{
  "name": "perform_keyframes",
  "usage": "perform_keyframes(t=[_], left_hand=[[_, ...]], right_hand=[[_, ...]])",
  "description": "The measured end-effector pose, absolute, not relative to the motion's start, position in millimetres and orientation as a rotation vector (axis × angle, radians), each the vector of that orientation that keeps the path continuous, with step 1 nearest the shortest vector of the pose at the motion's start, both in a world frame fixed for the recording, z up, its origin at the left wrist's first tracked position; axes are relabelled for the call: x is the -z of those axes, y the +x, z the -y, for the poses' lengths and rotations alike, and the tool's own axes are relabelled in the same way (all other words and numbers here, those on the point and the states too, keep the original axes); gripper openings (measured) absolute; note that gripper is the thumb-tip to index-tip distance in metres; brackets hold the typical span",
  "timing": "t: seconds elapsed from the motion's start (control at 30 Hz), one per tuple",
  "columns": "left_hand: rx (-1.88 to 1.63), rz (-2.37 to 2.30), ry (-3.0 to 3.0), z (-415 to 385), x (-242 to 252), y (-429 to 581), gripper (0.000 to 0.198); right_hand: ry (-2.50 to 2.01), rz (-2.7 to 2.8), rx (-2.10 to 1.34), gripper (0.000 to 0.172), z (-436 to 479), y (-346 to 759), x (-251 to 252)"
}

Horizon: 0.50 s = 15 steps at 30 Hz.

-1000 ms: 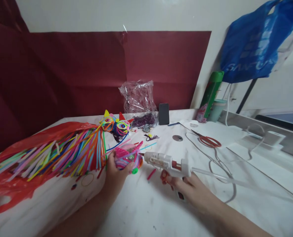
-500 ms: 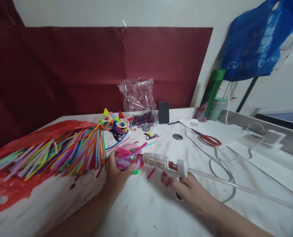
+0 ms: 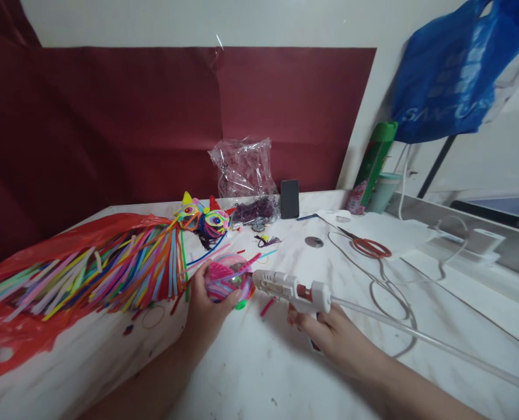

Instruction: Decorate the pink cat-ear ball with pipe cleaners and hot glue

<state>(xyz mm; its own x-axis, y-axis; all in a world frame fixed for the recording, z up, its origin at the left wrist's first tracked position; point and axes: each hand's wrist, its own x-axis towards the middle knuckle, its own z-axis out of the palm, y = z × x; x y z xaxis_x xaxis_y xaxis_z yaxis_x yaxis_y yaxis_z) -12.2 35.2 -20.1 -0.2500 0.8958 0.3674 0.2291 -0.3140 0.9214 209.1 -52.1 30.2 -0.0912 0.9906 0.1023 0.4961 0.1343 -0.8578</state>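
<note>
In the head view, my left hand (image 3: 211,309) grips a round pipe-cleaner ball (image 3: 224,286) in pink, purple and blue, with a pink pointed ear on top and a green bit low on its right. My right hand (image 3: 324,329) is wrapped round the handle of a white hot glue gun (image 3: 285,289), a long clear glue stick (image 3: 417,332) running out of its back. The gun's nozzle meets the right side of the ball; whether it touches the surface I cannot tell. Behind the ball lie two finished-looking pipe-cleaner heads (image 3: 215,221) with eyes and ears.
Left, many coloured pipe cleaners (image 3: 123,274) lie on a red plastic bag (image 3: 40,332). Further back are a clear bag (image 3: 246,169), a dark phone (image 3: 289,199) and purple strands (image 3: 257,210). Orange-handled scissors (image 3: 371,248) and a grey cable (image 3: 377,291) lie right, near a green bottle (image 3: 377,157).
Almost nothing differs. The back end of the glue gun has shifted very slightly left, and the fingers of my right hand appear closer round its handle.
</note>
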Motion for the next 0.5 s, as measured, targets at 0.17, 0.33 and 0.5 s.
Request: perform_keyframes(t=[0.17, 0.33, 0.5], left_hand=[[-1.556, -1.455, 1.477, -34, 17, -12, 0.073], [-1.515, -1.472, 1.458, -32, 10, -11, 0.076], [-1.496, -1.48, 1.435, -29, 5, -10, 0.075]], right_hand=[[-1.48, 1.686, -0.851, 0.024, 53, 211, -26], [-1.442, 1.706, -0.829, 0.025, 51, 211, -24], [-1.436, 1.649, -0.838, 0.024, 51, 212, -23]])
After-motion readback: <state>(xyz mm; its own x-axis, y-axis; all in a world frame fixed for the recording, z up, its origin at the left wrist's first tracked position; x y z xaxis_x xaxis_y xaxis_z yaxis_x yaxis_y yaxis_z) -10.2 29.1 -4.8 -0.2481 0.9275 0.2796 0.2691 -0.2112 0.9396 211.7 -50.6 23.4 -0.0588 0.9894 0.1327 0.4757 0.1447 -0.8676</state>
